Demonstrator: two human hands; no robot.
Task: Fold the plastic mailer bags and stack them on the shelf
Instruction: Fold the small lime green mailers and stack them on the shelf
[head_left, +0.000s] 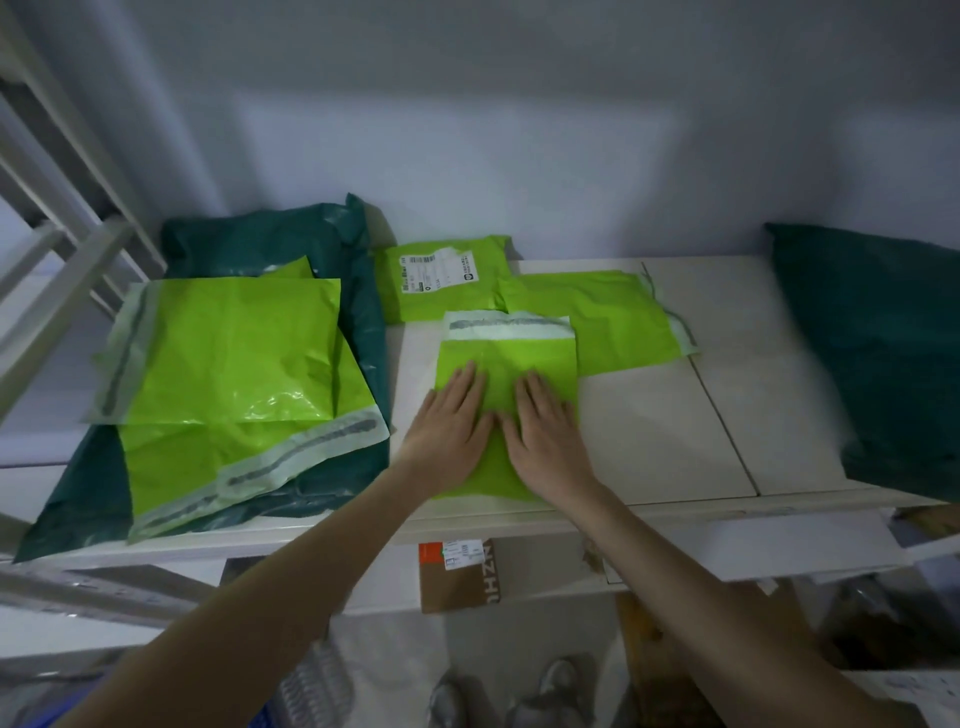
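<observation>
Lime-green mailer bags (234, 353) were seen to be thin plastic film, glossy, creased, with highlights on the wrinkles. Their sealing flaps (506, 325) looked pale and translucent. The dark green bags (883, 338) appeared as duller plastic, softly wrinkled. The shelf (675, 415) surface was noted as smooth, matt, cream-coloured boards. A box (460, 577) below was matt brown cardboard.
</observation>
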